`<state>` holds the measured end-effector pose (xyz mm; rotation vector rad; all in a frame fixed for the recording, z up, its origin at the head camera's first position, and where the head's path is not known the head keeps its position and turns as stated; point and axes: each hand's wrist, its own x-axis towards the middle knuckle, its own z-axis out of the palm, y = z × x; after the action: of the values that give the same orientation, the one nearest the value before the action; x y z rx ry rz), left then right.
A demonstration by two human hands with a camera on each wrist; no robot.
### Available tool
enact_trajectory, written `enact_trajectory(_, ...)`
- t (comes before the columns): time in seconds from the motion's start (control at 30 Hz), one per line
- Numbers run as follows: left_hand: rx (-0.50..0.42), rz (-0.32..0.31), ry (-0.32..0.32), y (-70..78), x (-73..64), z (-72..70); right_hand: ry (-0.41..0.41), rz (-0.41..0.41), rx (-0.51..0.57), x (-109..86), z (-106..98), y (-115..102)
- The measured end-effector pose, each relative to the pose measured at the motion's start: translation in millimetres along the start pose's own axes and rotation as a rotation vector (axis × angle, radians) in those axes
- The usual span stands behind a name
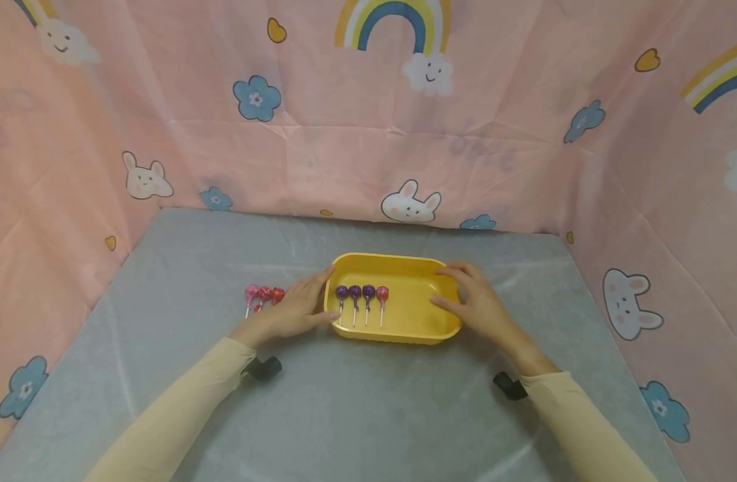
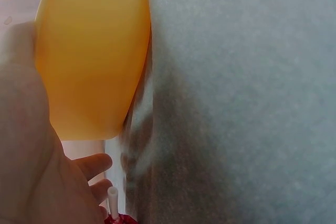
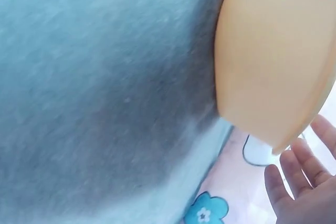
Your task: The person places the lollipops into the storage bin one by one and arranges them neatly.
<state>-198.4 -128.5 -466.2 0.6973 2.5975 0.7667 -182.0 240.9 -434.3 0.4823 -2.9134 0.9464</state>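
A yellow plastic tray (image 1: pixel 413 314) lies between my two hands. Inside it, toward the left, three purple lollipops (image 1: pixel 355 292) and one red lollipop (image 1: pixel 383 293) are lined up with their sticks toward me. My left hand (image 1: pixel 296 308) is spread along the tray's left end, thumb at the near rim and fingertips at the far corner. At the right end, my right hand (image 1: pixel 482 304) reaches over the rim with its fingers apart. Left of the tray lie a pink lollipop (image 1: pixel 251 290) and two red lollipops (image 1: pixel 264 292), partly covered by my left hand.
Grey cloth covers the table (image 1: pixel 356 415). A pink printed curtain (image 1: pixel 320 161) encloses the back and both sides. Dark wrist-camera mounts (image 1: pixel 266 369) stick out beneath both wrists, close over the table.
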Motion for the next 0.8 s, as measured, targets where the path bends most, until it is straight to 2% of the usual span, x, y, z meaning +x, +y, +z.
enact_trajectory(0.23,-0.003,0.007,0.010,-1.3,0.7,1.7,-0.025,-0.035,-0.005,-8.5,-3.1,14.2)
enact_trajectory(0.43,-0.001,0.008,0.009,-0.3,0.2,1.4,-0.069,-0.023,0.016,-15.5,-7.3,22.4)
enact_trajectory(0.57,-0.006,0.006,0.009,0.2,0.0,0.7,-0.116,0.019,0.031,-19.3,-10.1,24.7)
enact_trajectory(0.8,-0.011,0.007,0.014,0.8,-0.5,-0.1,-0.246,0.165,0.042,-22.8,-8.4,24.5)
